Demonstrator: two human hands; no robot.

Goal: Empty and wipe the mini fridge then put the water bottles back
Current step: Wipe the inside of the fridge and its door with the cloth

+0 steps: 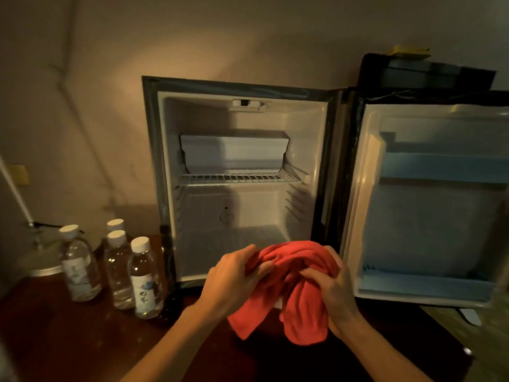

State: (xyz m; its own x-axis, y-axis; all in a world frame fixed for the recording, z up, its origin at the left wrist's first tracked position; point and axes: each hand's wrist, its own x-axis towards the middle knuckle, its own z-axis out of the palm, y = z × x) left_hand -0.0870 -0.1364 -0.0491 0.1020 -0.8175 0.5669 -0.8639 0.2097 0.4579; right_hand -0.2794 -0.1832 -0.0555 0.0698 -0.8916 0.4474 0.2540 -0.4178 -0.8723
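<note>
Stood open on the dark counter (pixel 82 340): fridge (pixel 239 175), holding only a wire shelf (pixel 237 178). Stood just left of it: four bottles (pixel 143 282). Gripped a red cloth (pixel 292 290) with curled fingers: left hand (pixel 234 279), right hand (pixel 330 288). Behind, a beige wall (pixel 110 78).

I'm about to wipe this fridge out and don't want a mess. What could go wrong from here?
1. Four water bottles stand bunched close by the fridge's left edge; a left elbow swing while wiping could topple them.
2. The red cloth is bunched between the left hand and right hand, with ends dangling; these might snag the wire shelf.
3. The open door could get bumped.
</note>
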